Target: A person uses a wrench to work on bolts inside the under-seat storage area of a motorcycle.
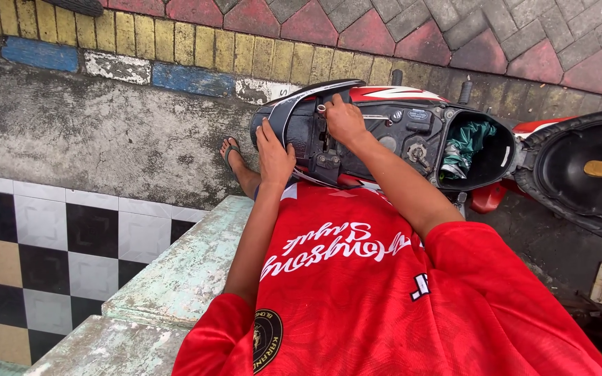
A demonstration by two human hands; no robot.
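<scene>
— Holding my right hand (345,120) closed around a small metal tool (322,108), I keep its tip against the black rear frame (329,150) of the scooter (398,132). Fingers are curled tight on it, knuckles up.

— And your left hand (273,154)?

— Flat against the tail panel (283,115), fingers loosely bent over its edge, gripping nothing separate, just bracing the bodywork. It sits just beside the right one.

— What makes this step go well, in your view?

— I'd judge that the tool should stay square to whatever fastener it is on; I can't make out the fastener itself, since my hand covers it. Steady pressure from the left side should stop the panel from shifting.

— What's around you?

— The seat (580,170) is tipped up to the right, showing the open storage tub (485,150) with a green cloth (468,143) bundled inside. My foot in a sandal (231,153) rests on the grey concrete ground (92,132) left of the scooter. Beyond it runs a yellow brick strip (175,45); nearer me, a pale green step (182,271) and checkered tiles (36,257).
</scene>
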